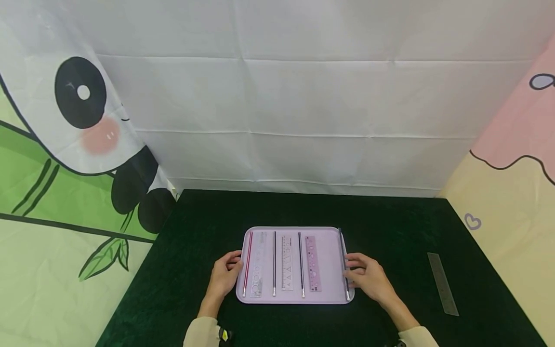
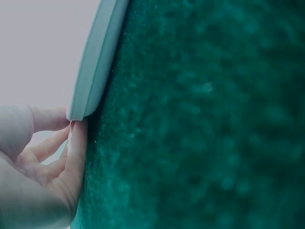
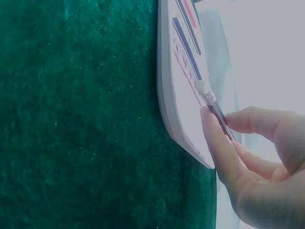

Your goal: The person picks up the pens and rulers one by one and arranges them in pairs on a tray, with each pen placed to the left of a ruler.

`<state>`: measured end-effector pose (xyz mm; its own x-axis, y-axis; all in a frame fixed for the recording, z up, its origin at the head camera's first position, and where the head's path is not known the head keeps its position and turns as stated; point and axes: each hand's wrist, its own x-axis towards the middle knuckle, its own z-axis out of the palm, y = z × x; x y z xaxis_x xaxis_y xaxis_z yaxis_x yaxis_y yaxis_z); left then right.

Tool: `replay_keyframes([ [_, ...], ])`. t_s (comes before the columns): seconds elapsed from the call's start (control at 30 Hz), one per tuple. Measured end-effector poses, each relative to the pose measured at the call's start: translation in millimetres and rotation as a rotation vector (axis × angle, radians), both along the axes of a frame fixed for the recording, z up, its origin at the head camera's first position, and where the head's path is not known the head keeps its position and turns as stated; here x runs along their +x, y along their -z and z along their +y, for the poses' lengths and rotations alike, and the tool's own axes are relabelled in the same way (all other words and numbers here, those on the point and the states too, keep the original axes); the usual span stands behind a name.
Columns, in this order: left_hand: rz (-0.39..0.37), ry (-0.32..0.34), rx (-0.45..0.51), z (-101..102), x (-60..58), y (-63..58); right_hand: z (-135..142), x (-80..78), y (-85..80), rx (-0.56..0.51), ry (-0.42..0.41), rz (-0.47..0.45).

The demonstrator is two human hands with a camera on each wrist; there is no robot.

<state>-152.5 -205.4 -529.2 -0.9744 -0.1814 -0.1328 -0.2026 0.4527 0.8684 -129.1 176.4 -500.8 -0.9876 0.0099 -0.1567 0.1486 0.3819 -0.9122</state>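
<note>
My left hand point(image 1: 226, 275) grips the left rim of a pale pink tray point(image 1: 330, 270), thumb on one side and fingers on the other in the left wrist view. At the tray's right edge, my right hand point(image 1: 367, 276) pinches a dark pencil point(image 1: 341, 245) between thumb and fingers; its eraser end shows in the right wrist view. Side by side on the tray, from left, lie a red pencil point(image 1: 247, 265), a clear stencil ruler point(image 1: 257, 265), a dark pencil point(image 1: 274, 265), a whitish stencil ruler point(image 1: 287, 263), another dark pencil point(image 1: 301, 265) and a pink ruler point(image 1: 312, 263).
A grey ruler point(image 1: 442, 284) lies slanted on the dark green cloth point(image 1: 390, 221) to the right of the tray. White fabric point(image 1: 303, 96) hangs behind the table, with printed cartoon sheets at the left and right sides.
</note>
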Motion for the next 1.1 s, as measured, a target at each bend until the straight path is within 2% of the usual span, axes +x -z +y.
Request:
replay_keyframes([
  [0.27, 0.043, 0.009, -0.010, -0.9, -0.9, 1.4, -5.1, -0.2, 1.5, -0.005, -0.007, 0.016],
  [0.77, 0.035, 0.009, 0.002, -1.9, 1.2, -1.8, -13.4, -2.1, 3.0, 0.019, 0.004, 0.004],
  [1.1, 0.025, 0.009, 0.000, -2.1, 2.4, -4.2, -19.6, -3.1, 2.5, 0.023, -0.021, 0.019],
])
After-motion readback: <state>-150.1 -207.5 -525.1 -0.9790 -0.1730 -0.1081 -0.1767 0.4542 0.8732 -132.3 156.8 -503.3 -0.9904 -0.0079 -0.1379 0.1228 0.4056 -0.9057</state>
